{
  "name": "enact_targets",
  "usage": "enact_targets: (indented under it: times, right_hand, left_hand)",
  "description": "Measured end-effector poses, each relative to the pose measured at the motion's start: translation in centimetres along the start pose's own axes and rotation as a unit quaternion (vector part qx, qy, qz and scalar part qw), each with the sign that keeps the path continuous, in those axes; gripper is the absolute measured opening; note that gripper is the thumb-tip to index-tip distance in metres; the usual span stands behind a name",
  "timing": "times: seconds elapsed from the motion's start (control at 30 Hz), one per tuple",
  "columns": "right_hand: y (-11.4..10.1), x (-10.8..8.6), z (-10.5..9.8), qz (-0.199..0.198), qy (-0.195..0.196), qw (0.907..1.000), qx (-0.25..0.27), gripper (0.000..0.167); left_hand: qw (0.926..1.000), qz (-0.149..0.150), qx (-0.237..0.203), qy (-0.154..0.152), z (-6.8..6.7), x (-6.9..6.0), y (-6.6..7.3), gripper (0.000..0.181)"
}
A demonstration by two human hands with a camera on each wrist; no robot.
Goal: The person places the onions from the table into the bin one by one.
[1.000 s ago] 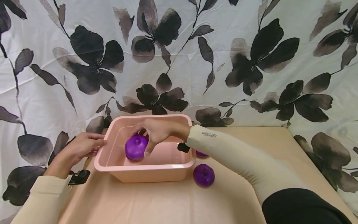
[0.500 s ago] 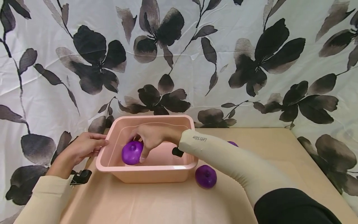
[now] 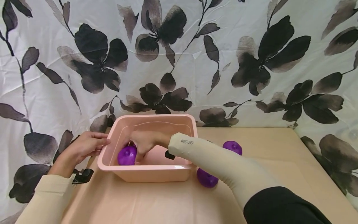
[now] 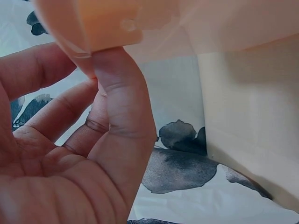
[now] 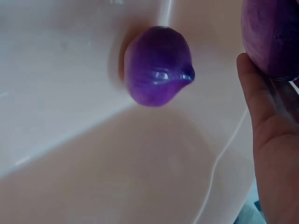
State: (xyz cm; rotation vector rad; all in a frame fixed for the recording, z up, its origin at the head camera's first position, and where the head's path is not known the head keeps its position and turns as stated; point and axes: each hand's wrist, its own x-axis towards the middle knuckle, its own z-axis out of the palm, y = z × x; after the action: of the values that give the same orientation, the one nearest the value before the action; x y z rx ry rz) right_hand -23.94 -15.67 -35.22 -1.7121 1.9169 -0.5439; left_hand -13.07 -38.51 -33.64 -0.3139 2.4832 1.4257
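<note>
In the head view, my right hand (image 3: 144,143) reaches down into a pink plastic basin (image 3: 155,173) and grips a purple onion (image 3: 127,155) near its left end. The right wrist view shows the gripped onion (image 5: 271,35) at its top right edge. A second purple onion (image 5: 159,67) with a pointed tip lies in the basin there; the head view does not show it clearly. My left hand (image 3: 84,145) pinches the basin's left rim between thumb and fingers; the left wrist view shows the thumb (image 4: 124,93) against the rim.
Two more purple onions lie on the beige table (image 3: 156,202) to the right of the basin: one onion (image 3: 207,178) near its front corner, another onion (image 3: 232,147) farther back, both partly behind my right sleeve (image 3: 212,158). A floral curtain (image 3: 179,62) hangs behind the table.
My right hand has lowered the onion and moved it leftward, deeper into the basin. The right forearm has shifted left, uncovering more of the farther onion. My left hand keeps its hold on the rim.
</note>
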Motion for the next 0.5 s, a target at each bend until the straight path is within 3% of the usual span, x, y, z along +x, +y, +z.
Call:
enact_targets:
  times: [0.5]
  right_hand:
    - [0.7,1.6,1.2,-0.014,-0.035,0.9982,-0.046,0.065]
  left_hand:
    - [1.0000,0.002,-0.002,0.005,0.2,-0.1,-0.2,0.057]
